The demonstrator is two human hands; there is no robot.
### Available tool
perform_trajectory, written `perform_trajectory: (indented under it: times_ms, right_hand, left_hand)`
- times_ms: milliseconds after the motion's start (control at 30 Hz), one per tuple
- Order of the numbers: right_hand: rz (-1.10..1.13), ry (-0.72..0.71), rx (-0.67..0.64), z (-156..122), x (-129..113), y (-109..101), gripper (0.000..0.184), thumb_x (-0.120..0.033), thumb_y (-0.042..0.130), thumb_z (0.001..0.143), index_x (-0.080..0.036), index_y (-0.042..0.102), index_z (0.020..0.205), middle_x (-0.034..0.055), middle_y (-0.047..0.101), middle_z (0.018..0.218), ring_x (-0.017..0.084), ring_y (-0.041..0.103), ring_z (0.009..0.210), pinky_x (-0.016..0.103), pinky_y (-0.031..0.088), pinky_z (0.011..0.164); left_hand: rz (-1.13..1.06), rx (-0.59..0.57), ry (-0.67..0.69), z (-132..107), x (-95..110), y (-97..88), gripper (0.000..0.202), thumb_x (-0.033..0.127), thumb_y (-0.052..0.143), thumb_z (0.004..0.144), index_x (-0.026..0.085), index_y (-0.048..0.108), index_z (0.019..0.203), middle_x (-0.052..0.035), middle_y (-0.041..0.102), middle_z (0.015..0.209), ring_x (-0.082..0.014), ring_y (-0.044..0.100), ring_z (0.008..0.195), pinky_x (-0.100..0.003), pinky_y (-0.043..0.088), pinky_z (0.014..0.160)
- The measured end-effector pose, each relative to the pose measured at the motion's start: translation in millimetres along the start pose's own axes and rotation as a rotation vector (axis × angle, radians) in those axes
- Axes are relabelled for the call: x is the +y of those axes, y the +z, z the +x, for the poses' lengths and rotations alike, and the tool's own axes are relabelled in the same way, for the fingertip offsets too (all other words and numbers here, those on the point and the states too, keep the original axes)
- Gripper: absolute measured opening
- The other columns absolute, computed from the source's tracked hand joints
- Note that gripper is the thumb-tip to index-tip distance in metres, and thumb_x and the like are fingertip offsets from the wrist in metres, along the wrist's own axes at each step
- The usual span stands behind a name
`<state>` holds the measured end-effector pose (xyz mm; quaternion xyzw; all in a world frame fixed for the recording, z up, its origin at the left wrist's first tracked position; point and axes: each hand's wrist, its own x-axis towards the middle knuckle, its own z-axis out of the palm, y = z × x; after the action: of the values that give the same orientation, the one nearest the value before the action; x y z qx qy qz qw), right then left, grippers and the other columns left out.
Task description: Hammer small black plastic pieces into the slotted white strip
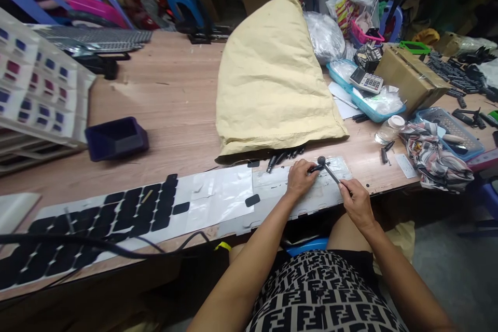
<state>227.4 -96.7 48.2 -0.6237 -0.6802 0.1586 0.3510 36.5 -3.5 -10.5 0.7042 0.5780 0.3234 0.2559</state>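
Observation:
My right hand [357, 203] is closed round the handle of a tool with a slim metal shaft [332, 173] and a round dark head; whether it is a small hammer or a ratchet, I cannot tell. The head lies over a small black part [314, 168], which the fingers of my left hand [300, 180] pinch against a worn grey board [272, 198] at the table's front edge. Several black tube-like pieces [273, 163] lie just beyond my left hand. One loose black rounded pad [252, 200] rests left of it.
A large cream sack [276, 78] stands behind the board. Leftward are white sheets [221, 192] with black pads, a dark purple bin [116, 140] and black cables [116, 251]. On the right sit a jar [389, 129], blue baskets [375, 109], patterned cloth [436, 158] and a cardboard box [410, 75].

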Motion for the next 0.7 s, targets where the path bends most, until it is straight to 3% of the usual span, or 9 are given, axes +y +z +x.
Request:
perform_trajectory:
  times_ms: [167, 267, 367, 500, 633, 700]
  right_hand:
    - [-0.014, 0.0, -0.066, -0.2, 9.0, 4.8, 0.026, -0.033, 0.052, 0.099, -0.02, 0.074, 0.104, 0.0071, 0.072, 0.091, 0.02, 0.068, 0.086, 0.033, 0.054, 0.082]
    - [-0.128, -0.014, 0.018, 11.1, 28.4, -1.7, 0.028, -0.034, 0.05, 0.1, -0.02, 0.073, 0.106, 0.0084, 0.07, 0.095, 0.021, 0.065, 0.089, 0.033, 0.051, 0.085]
    - [-0.396, -0.02, 0.126, 28.5, 53.9, -11.5, 0.028, -0.032, 0.049, 0.099, -0.018, 0.072, 0.106, 0.0108, 0.068, 0.095, 0.024, 0.058, 0.091, 0.035, 0.046, 0.086]
    - [-0.663, 0.035, 0.166, 43.3, 81.8, -15.0, 0.026, -0.028, 0.049, 0.097, -0.016, 0.072, 0.103, 0.0121, 0.064, 0.096, 0.025, 0.051, 0.089, 0.035, 0.039, 0.08]
    - [-0.735, 0.067, 0.214, 43.8, 90.3, -9.1, 0.026, -0.031, 0.051, 0.097, -0.018, 0.07, 0.109, 0.0109, 0.063, 0.101, 0.024, 0.048, 0.091, 0.034, 0.033, 0.077]
    - [-0.733, 0.08, 0.223, 42.5, 89.7, -7.3, 0.025, -0.031, 0.051, 0.097, -0.018, 0.069, 0.109, 0.0103, 0.062, 0.102, 0.024, 0.047, 0.091, 0.034, 0.032, 0.076]
  left_hand:
    - [-0.008, 0.006, -0.003, 0.6, 1.4, -0.1, 0.012, 0.024, 0.074, 0.083, 0.024, 0.075, 0.096, -0.0026, 0.067, 0.092, -0.0214, 0.061, 0.095, -0.035, 0.045, 0.089]
    - [-0.009, 0.01, 0.001, 1.0, 1.5, 0.6, 0.015, 0.023, 0.074, 0.082, 0.023, 0.075, 0.098, -0.0029, 0.068, 0.094, -0.0219, 0.061, 0.097, -0.036, 0.045, 0.091]
    - [-0.002, 0.01, 0.004, 0.2, 1.0, 1.3, 0.014, 0.023, 0.072, 0.083, 0.023, 0.075, 0.097, -0.0032, 0.068, 0.094, -0.0222, 0.061, 0.096, -0.037, 0.046, 0.091]
    - [0.001, 0.008, 0.011, 2.2, -0.1, 2.1, 0.013, 0.023, 0.072, 0.084, 0.022, 0.074, 0.096, -0.0037, 0.067, 0.093, -0.0227, 0.06, 0.094, -0.038, 0.046, 0.089]
    - [-0.026, 0.006, 0.036, 5.1, 1.1, -1.9, 0.013, 0.024, 0.071, 0.085, 0.023, 0.073, 0.098, -0.0033, 0.066, 0.091, -0.0226, 0.06, 0.093, -0.038, 0.047, 0.088]
    - [-0.095, 0.001, 0.092, -4.9, 3.9, -7.8, 0.014, 0.025, 0.068, 0.088, 0.023, 0.071, 0.101, -0.0032, 0.065, 0.092, -0.0204, 0.061, 0.089, -0.035, 0.049, 0.084]
